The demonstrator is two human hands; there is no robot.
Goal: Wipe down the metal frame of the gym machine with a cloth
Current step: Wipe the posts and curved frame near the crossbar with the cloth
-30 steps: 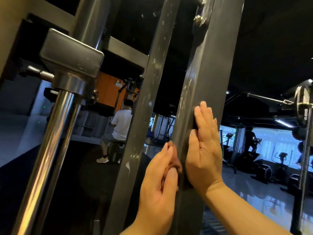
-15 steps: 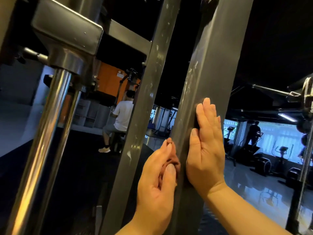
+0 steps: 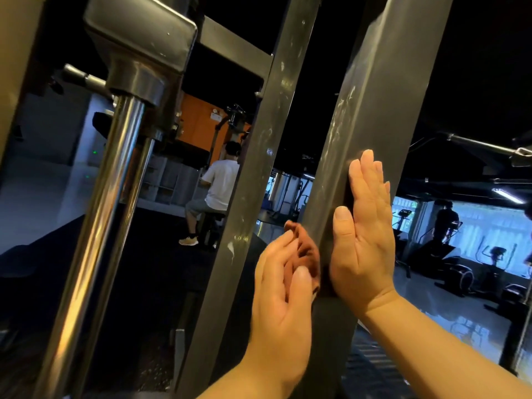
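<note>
A grey square metal upright (image 3: 371, 110) of the gym machine frame rises through the middle of the view, scuffed with pale marks. My right hand (image 3: 365, 234) lies flat against its right face, fingers straight and pointing up, with a dark piece of cloth partly hidden under the palm. My left hand (image 3: 283, 286) holds a bunched reddish-brown cloth (image 3: 306, 250) against the upright's left face, fingers and thumb curled around it.
A second grey upright (image 3: 259, 156) stands just left. Further left is a chrome guide rod (image 3: 100, 226) under a grey metal block (image 3: 138, 44). Behind, a person in a white shirt (image 3: 218, 191) sits; cardio machines (image 3: 454, 263) and another person stand at right.
Both hands have stayed on the upright, the right one sliding slightly up. More of the reddish cloth shows above my left fingers. The camera has tilted a little.
</note>
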